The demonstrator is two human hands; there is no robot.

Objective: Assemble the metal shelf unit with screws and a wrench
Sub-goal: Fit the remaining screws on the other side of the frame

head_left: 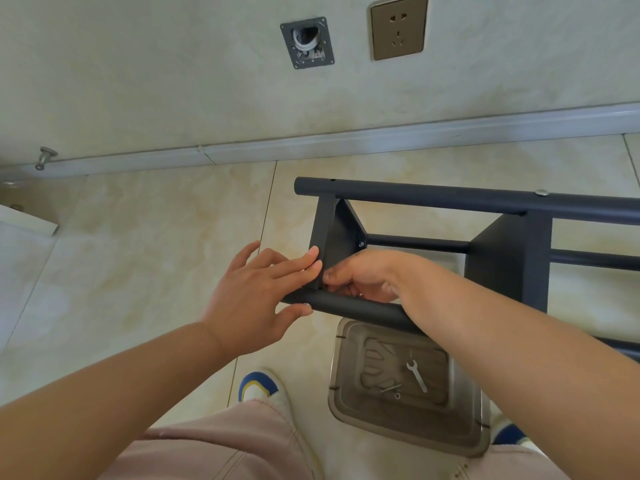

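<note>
Dark metal shelf unit lying on its side on tiled floor, near skirting. Tray beneath near tube, containing wrench and screws. Left hand: fingers straight, touching end panel. Right hand: fingers curled at panel's lower edge; object held, if any, cannot be determined.

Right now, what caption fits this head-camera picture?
Both hands steady a dark metal shelf; wrench waits in tray.
</note>
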